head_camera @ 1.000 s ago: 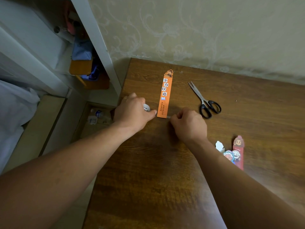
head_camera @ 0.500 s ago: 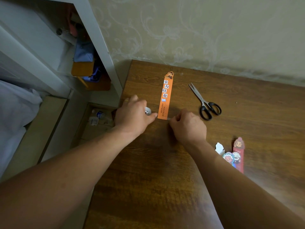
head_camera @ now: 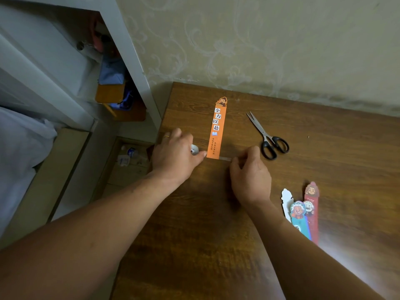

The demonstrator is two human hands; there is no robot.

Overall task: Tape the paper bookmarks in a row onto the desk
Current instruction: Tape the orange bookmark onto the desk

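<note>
An orange bookmark point(head_camera: 217, 128) lies lengthwise on the brown wooden desk point(head_camera: 324, 169), its cartoon head toward the wall. My left hand point(head_camera: 176, 152) holds a small white tape roll point(head_camera: 194, 150) just left of the bookmark's near end. My right hand point(head_camera: 249, 176) pinches the free end of a clear tape strip point(head_camera: 225, 158) to the right of that end. The strip runs across the bookmark's bottom edge between both hands. Three more bookmarks, white point(head_camera: 286, 202), blue point(head_camera: 299, 219) and red point(head_camera: 311, 204), lie fanned at the right beside my right forearm.
Black-handled scissors point(head_camera: 267, 137) lie on the desk right of the orange bookmark, blades toward the wall. The desk's left edge drops to a gap with a white bed frame point(head_camera: 134, 61) and clutter on the floor point(head_camera: 129, 154). Patterned wallpaper point(head_camera: 259, 40) backs the desk.
My hands stay at the bookmark's near end; the right hand has drawn slightly right, so a short length of clear tape shows between it and the bookmark.
</note>
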